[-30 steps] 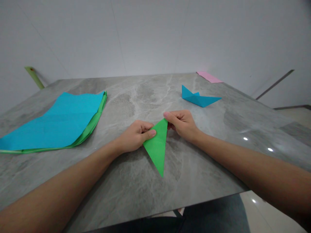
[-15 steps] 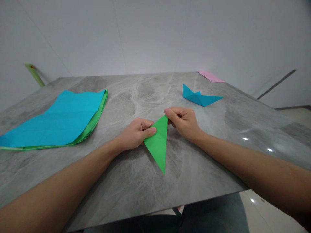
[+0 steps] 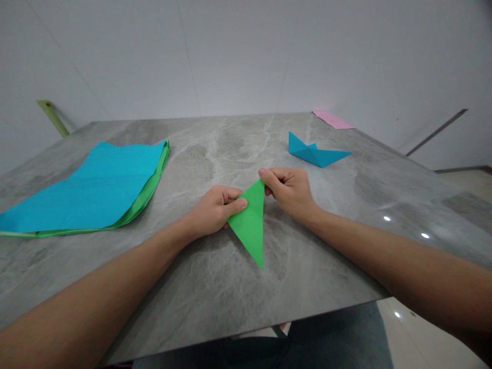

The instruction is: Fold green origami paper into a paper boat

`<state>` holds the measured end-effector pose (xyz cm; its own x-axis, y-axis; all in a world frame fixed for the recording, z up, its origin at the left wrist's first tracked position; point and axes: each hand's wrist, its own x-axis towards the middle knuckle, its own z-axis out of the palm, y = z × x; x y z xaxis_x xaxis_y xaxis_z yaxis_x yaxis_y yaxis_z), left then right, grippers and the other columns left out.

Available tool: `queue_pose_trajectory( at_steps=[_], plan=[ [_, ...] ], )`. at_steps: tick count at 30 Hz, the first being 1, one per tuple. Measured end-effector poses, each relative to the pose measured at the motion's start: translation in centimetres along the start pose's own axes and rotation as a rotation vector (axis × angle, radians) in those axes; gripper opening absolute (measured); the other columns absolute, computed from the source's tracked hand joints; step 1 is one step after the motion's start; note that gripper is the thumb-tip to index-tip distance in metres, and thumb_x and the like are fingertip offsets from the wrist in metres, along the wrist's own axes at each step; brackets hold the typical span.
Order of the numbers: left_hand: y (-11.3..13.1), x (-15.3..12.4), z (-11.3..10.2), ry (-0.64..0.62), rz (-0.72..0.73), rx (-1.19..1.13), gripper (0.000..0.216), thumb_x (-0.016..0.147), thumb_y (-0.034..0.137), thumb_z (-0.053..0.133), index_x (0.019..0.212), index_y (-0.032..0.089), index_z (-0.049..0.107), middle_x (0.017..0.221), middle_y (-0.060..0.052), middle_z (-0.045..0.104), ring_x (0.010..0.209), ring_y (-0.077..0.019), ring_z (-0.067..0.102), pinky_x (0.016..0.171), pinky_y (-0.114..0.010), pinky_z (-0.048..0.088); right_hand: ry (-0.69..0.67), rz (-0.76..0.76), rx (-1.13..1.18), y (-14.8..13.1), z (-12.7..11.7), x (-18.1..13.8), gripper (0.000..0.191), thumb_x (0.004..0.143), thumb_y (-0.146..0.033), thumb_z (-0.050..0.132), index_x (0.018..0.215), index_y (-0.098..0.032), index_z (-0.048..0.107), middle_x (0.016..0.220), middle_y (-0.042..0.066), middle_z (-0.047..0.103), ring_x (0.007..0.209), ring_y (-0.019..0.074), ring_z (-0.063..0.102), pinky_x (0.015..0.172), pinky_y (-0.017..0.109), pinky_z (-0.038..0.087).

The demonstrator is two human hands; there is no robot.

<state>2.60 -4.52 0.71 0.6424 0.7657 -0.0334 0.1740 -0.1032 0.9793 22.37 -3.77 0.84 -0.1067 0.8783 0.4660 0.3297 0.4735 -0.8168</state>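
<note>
A piece of green paper [image 3: 251,221], folded into a triangle, is held between my hands above the middle of the table, one long point hanging down toward me. My left hand [image 3: 215,210] pinches its left edge, thumb on the front face and fingers behind. At the top corner, my right hand [image 3: 288,188] grips the paper between thumb and curled fingers. Beyond my right hand rests a blue folded paper boat [image 3: 319,155].
On the left of the grey marbled table [image 3: 215,302] lies a stack of blue and green paper sheets [image 3: 88,189]. Pink paper [image 3: 332,120] sits at the far right corner. A white wall [image 3: 230,56] stands behind the table.
The lower tip of the green paper has swung slightly up and to the right. Both hands keep the same hold, and the view has shifted a little.
</note>
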Motion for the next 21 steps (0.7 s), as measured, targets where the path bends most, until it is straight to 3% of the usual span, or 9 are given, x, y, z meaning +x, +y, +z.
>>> queue_pose_trajectory(
  at_steps=[5,14,21],
  plan=[
    [-0.16,-0.04,0.32,0.074,0.016,-0.029,0.037,0.086,0.047,0.057,0.066,0.017,0.052,0.051,0.005,0.046,0.042,-0.0072,0.04,0.039,-0.018,0.03,-0.067,0.01,0.094,-0.17,-0.03,0.07,0.053,0.09,-0.055,0.058,0.053,-0.018,0.055,0.047,-0.004,0.045,0.047,0.0084,0.038,0.048,0.026,0.03],
    [-0.64,0.26,0.46,0.24,0.093,-0.054,0.036,0.085,0.045,0.059,0.064,0.017,0.052,0.051,0.003,0.048,0.042,-0.0078,0.039,0.041,-0.02,0.028,-0.304,0.041,0.157,-0.02,0.2,-0.18,0.047,0.09,-0.049,0.058,0.056,-0.017,0.054,0.053,-0.003,0.05,0.052,0.0083,0.042,0.051,0.025,0.031],
    [-0.76,0.38,0.56,0.424,0.166,0.047,0.033,0.083,0.04,0.058,0.06,0.018,0.05,0.052,0.003,0.046,0.046,-0.0091,0.039,0.042,-0.022,0.027,-0.449,0.127,0.182,0.06,0.36,-0.36,0.053,0.086,-0.055,0.061,0.052,-0.017,0.047,0.049,-0.006,0.037,0.048,0.0063,0.032,0.046,0.024,0.024]
  ],
)
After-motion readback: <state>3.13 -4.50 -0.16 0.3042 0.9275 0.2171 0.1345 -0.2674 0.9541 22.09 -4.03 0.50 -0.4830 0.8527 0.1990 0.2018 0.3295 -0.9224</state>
